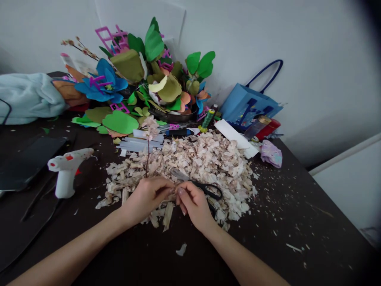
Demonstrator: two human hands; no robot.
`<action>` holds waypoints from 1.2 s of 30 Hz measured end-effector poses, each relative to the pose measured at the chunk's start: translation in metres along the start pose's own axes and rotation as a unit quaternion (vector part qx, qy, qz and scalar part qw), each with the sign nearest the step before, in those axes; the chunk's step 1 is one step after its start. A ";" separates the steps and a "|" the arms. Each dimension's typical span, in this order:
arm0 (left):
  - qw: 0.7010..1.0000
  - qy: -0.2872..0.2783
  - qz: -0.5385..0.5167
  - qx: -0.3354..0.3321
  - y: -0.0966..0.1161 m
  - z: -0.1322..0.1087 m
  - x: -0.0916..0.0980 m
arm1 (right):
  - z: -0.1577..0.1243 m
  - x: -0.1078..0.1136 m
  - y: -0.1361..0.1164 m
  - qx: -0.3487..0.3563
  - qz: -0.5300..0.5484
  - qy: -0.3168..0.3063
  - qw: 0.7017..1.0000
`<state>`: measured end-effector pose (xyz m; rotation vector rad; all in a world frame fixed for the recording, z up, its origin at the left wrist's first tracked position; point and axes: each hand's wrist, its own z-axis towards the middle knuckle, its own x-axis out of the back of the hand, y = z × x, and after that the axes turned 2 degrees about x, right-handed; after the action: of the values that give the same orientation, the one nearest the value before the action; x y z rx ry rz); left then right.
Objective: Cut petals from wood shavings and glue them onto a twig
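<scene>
My left hand [149, 198] is closed around a thin dark stem [147, 157] that stands upright and carries a pale pink paper blossom [151, 126] at its top. My right hand [193, 202] pinches a small pale husk piece right beside the left fingers; the two hands touch at the fingertips. Both hands rest at the near edge of a heap of pale dried husk pieces [202, 163]. Black-handled scissors [208, 190] lie on the heap just behind my right hand.
A white glue gun [67, 169] stands at the left on the dark table [282, 222]. Behind the heap sit glue sticks [137, 143], colourful foam flowers and leaves [143, 75], a thread spool [207, 118], a blue bag [248, 104], a light blue cloth [26, 97].
</scene>
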<state>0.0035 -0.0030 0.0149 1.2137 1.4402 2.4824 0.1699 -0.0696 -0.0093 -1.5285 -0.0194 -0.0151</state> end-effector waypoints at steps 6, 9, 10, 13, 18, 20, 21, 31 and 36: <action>0.985 -0.021 0.118 -0.124 -0.009 -0.002 -0.002 | -0.001 0.001 -0.002 0.028 -0.107 0.008 0.994; 0.966 -0.037 0.189 -0.171 -0.008 -0.004 -0.002 | -0.001 0.001 -0.006 0.048 -0.160 0.016 0.986; 0.959 -0.042 0.214 -0.181 -0.007 -0.004 -0.001 | -0.002 0.001 -0.007 0.060 -0.179 0.019 0.982; 0.937 -0.055 0.281 -0.199 -0.001 -0.004 0.001 | -0.003 0.001 -0.009 0.093 -0.231 0.023 0.968; 0.919 -0.073 0.326 -0.210 0.002 -0.005 0.001 | -0.004 0.000 -0.005 0.091 -0.259 0.015 0.962; 0.914 -0.075 0.335 -0.214 0.000 -0.006 0.000 | -0.004 -0.001 -0.004 0.087 -0.269 0.012 0.959; 0.912 -0.076 0.340 -0.215 0.000 -0.007 -0.001 | -0.004 -0.002 -0.005 0.088 -0.274 0.010 0.958; 0.995 -0.061 0.070 -0.040 0.002 -0.001 0.004 | -0.003 -0.003 -0.013 -0.048 0.010 -0.016 0.999; 0.998 -0.060 -0.004 0.002 0.003 0.002 0.007 | 0.001 -0.003 -0.012 -0.073 0.112 -0.010 0.991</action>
<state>0.0005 -0.0004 0.0220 1.3294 1.4170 2.3564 0.1669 -0.0695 0.0024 -1.6696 0.1393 0.1813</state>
